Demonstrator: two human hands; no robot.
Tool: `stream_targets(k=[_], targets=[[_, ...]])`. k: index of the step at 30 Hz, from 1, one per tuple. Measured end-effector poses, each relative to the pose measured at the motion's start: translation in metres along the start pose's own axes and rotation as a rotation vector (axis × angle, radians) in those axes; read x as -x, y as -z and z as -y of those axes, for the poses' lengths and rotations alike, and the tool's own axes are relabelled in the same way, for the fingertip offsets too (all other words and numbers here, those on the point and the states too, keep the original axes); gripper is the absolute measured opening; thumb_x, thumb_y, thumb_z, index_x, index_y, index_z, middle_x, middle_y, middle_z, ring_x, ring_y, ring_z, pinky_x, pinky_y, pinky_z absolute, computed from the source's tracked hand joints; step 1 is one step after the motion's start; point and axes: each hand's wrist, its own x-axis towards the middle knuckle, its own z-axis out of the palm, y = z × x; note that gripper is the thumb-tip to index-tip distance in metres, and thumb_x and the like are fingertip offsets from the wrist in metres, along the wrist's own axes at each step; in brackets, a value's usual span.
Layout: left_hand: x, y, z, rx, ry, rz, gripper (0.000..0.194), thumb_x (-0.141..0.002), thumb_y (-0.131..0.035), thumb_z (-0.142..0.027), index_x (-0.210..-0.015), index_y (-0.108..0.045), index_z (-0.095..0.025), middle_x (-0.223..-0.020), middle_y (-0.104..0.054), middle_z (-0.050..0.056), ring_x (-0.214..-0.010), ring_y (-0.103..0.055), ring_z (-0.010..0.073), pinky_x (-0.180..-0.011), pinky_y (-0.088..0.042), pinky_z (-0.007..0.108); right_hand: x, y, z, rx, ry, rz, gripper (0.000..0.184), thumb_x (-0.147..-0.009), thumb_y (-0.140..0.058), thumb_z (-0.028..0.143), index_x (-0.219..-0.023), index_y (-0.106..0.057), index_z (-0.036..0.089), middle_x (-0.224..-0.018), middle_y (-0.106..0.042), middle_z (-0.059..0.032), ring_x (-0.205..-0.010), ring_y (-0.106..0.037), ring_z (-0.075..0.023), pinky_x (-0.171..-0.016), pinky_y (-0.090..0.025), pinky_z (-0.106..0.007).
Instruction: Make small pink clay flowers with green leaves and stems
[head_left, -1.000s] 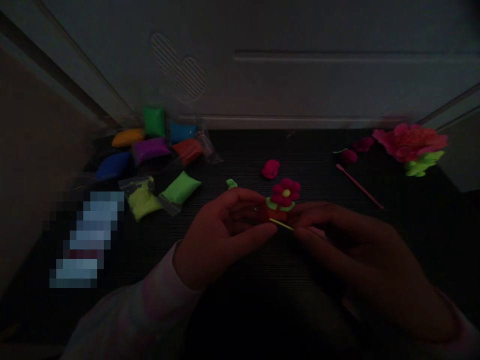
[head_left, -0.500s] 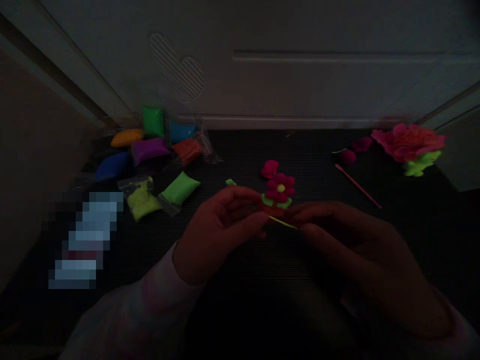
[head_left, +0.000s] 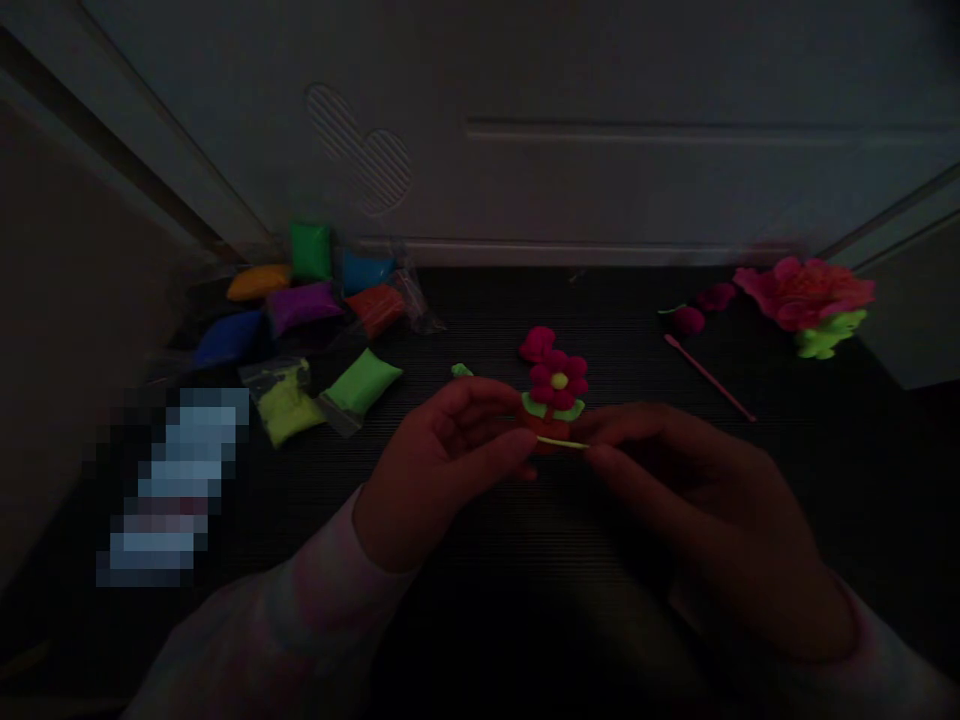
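Observation:
A small modelling-clay flower (head_left: pixel 559 382), with magenta petals and a yellow centre, stands upright on an orange-brown clay pot (head_left: pixel 551 430) with pale green leaves. My left hand (head_left: pixel 442 465) has its fingers round the pot's left side, its thumb pressing one end of a thin yellow clay strip (head_left: pixel 562 442) to the front. The strip's other end is pinched between thumb and fingers of my right hand (head_left: pixel 690 500), just right of the pot. Behind the flower is a magenta clay lump (head_left: pixel 538 344). A little green clay piece (head_left: pixel 462 371) lies beyond my left fingers.
At left are several coloured clay packets, including a light green one (head_left: pixel 364 385) and an opened yellow one (head_left: pixel 286 400), near a blurred-out bright rectangle (head_left: pixel 180 480). At right lie a pink tool (head_left: pixel 709 377), magenta clay balls (head_left: pixel 688 320) and a large pink flower (head_left: pixel 806 290). A white panel (head_left: pixel 525 190) rises behind.
My right hand has shifted slightly left, closer to the pot. The yellow strip lies flatter, with less of it showing between my hands. The view has tilted slightly.

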Motion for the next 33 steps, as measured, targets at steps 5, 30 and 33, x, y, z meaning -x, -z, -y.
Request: stream_targets(k=[5, 30, 33], targets=[[0.0006, 0.0011, 0.0018, 0.018, 0.004, 0.024, 0.021, -0.067, -0.065, -0.016, -0.086, -0.055, -0.018, -0.088, -0.067, 0.003, -0.082, -0.063, 0.0179, -0.057, -0.052, 0.021, 0.0005, -0.0004, -0.0013, -0.017, -0.002, -0.032, 0.007, -0.075, -0.058, 0.029, -0.08, -0.061, 0.024, -0.086, -0.066, -0.0002, -0.079, -0.062, -0.016, -0.07, -0.05, -0.027], [0.0008, -0.0008, 0.0003, 0.086, 0.015, 0.01, 0.021, -0.066, -0.065, -0.014, -0.084, -0.055, -0.018, -0.084, -0.066, 0.001, -0.079, -0.063, 0.0158, -0.057, -0.052, 0.021, 0.0016, -0.0001, -0.0006, -0.094, 0.009, -0.046, 0.01, -0.071, -0.062, 0.027, -0.081, -0.059, 0.025, -0.085, -0.066, 0.0017, -0.077, -0.063, -0.0139, -0.067, -0.049, -0.023], [0.0007, -0.0007, 0.0, 0.079, 0.016, 0.006, 0.021, -0.066, -0.065, -0.014, -0.084, -0.055, -0.018, -0.083, -0.066, 0.001, -0.078, -0.063, 0.0155, -0.057, -0.052, 0.02, 0.0016, -0.0019, 0.0001, -0.042, 0.009, -0.062, 0.013, -0.07, -0.064, 0.027, -0.081, -0.059, 0.024, -0.083, -0.066, 0.0013, -0.076, -0.063, -0.0146, -0.067, -0.05, -0.025]])
